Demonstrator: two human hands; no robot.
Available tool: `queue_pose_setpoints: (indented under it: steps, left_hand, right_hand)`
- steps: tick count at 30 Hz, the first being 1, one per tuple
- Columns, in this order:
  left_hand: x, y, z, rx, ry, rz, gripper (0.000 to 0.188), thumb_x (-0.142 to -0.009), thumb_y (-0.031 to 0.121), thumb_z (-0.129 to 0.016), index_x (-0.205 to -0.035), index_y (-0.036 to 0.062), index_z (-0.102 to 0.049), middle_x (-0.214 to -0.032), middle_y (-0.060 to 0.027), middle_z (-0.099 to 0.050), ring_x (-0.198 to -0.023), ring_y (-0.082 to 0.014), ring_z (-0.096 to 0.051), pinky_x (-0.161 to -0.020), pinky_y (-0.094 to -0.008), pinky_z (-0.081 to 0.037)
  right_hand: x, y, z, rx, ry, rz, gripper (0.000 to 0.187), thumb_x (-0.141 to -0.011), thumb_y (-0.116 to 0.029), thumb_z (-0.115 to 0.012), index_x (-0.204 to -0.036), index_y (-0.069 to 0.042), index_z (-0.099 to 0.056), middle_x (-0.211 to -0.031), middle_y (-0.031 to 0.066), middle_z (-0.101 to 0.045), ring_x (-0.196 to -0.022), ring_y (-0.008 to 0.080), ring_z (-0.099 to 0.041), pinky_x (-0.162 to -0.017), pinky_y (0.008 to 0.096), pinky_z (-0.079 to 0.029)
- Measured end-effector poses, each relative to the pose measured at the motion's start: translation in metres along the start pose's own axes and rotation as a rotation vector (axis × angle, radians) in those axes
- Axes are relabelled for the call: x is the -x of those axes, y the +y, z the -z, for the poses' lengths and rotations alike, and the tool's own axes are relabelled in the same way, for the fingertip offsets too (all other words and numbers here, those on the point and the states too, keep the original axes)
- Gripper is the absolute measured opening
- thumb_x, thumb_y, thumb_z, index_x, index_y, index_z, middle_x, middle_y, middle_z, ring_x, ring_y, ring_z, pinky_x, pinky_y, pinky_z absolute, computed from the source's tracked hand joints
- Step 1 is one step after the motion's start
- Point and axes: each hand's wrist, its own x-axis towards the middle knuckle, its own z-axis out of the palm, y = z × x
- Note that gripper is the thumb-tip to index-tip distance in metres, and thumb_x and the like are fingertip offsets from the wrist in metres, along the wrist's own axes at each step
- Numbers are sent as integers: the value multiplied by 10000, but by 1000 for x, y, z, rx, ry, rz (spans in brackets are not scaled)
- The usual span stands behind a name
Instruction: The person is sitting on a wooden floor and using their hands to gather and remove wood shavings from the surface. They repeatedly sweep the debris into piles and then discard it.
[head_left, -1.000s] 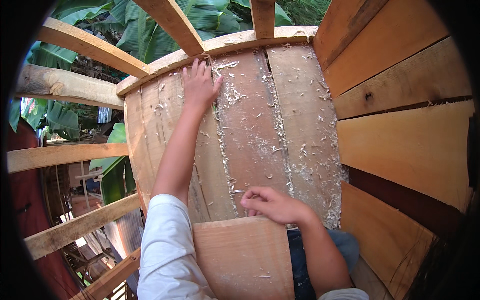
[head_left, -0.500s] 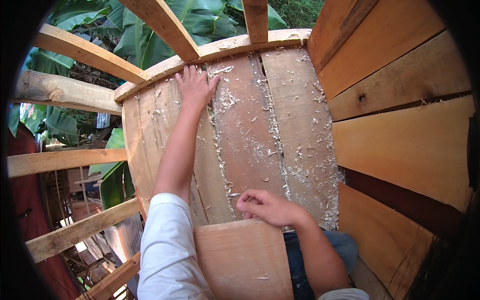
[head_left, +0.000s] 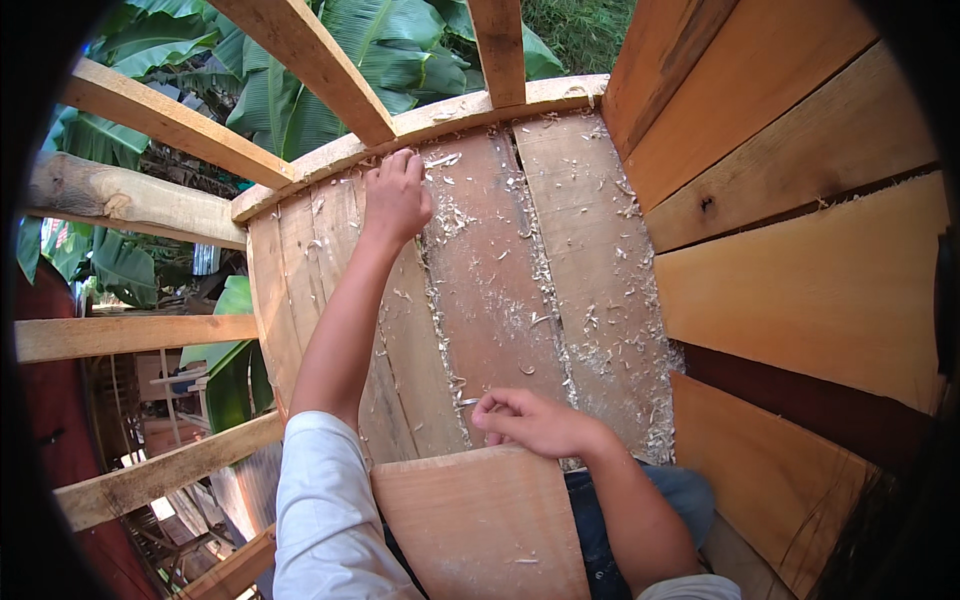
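Observation:
My left hand (head_left: pixel 397 197) reaches to the far end of the plank floor (head_left: pixel 490 290), just short of the curved edge beam (head_left: pixel 440 118). Its fingers are curled in; whatever they hold, if anything, is hidden. Close to my body, my right hand (head_left: pixel 530 420) is closed, thumb against bent fingers, its wrist by the upper edge of a loose wooden board (head_left: pixel 480 520) over my lap. What it grips cannot be made out. A small shiny sliver (head_left: pixel 468 402) shows just beyond its fingertips. Pale wood shavings (head_left: pixel 455 218) lie across the planks and along their seams.
Spaced timber bars (head_left: pixel 305 65) rise beyond the far edge, and more bars (head_left: pixel 135 337) run along the left. A wall of wooden boards (head_left: pixel 800 290) stands at the right, with a dark gap between two boards. Banana leaves (head_left: pixel 350 60) hang outside.
My left hand has gone from spread fingers flat on the planks to curled fingers near the same spot. My right hand stays closed by the board. The view has shifted slightly.

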Motion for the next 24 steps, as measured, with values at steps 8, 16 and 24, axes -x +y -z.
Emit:
queue_pose_setpoints:
  steps: [8, 16, 24]
  left_hand:
    - [8, -22, -34, -102, -200, -34, 632, -1014, 501, -387, -1544, 163, -314, -1597, -77, -325, -1488, -244, -267, -1203, -517, -182]
    - [20, -19, -31, -20, -38, -151, 690, -1007, 538, -380, -1531, 93, -329, -1584, -87, -349, -1485, -221, -280, -1193, -577, -150]
    - [7, 2, -11, -250, -39, 108, 559, -993, 485, -444, -1333, 62, -578, -1499, -143, -448, -1480, -261, -274, -1191, -557, -157]
  right_hand:
    - [1, -2, 0, 22, -10, 28, 379, -981, -388, -586, -1138, -43, -601, -919, 89, -688, -841, 150, -620, -761, 300, -485]
    - [4, -8, 0, 31, -13, 44, 357, -979, -362, -593, -1133, -40, -605, -932, 84, -682, -870, 157, -640, -796, 304, -496]
    - [3, -5, -1, 35, -21, 54, 330, -1000, -365, -574, -1129, -62, -591, -883, 41, -657, -844, 113, -606, -774, 274, -475]
